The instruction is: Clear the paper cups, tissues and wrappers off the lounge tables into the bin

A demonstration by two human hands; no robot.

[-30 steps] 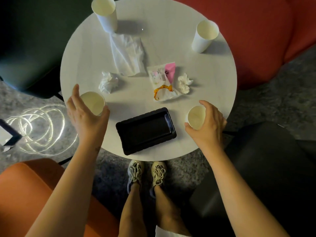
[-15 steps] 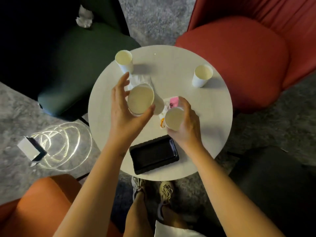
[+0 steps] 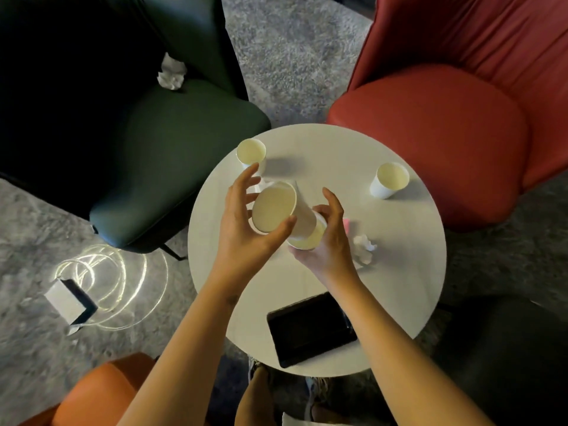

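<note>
- The left hand (image 3: 246,219) holds the top cup (image 3: 273,207). The thumb lies on the near side of the rim and the fingers curve round the far side. The hand is half open, and the forefinger stands a little free.
- The top cup is tilted, with its mouth toward the camera. It is above the tabletop (image 3: 399,272) and does not touch it.
- The right hand (image 3: 329,241) holds the low cup (image 3: 310,239) from the right side and from under it. The fingers are bent round the wall, and their tips are lifted a little.
- The base of the top cup is inside the mouth of the low cup, so the two cups are partly nested between the hands.
- The left cup (image 3: 250,152) stands upright near the far left edge of the tabletop, just beyond the left fingers.
- The right cup (image 3: 390,179) stands upright near the far right edge, well apart from the hands.
- A crumpled tissue (image 3: 364,249) lies on the tabletop just beside the right hand.
- A pink wrapper (image 3: 346,226) shows only a little, behind the right hand.
- A black tray (image 3: 310,329) lies flat at the near edge, partly under the right forearm.
- A second tissue (image 3: 171,72) lies on the green chair (image 3: 184,149), away from the tabletop.
</note>
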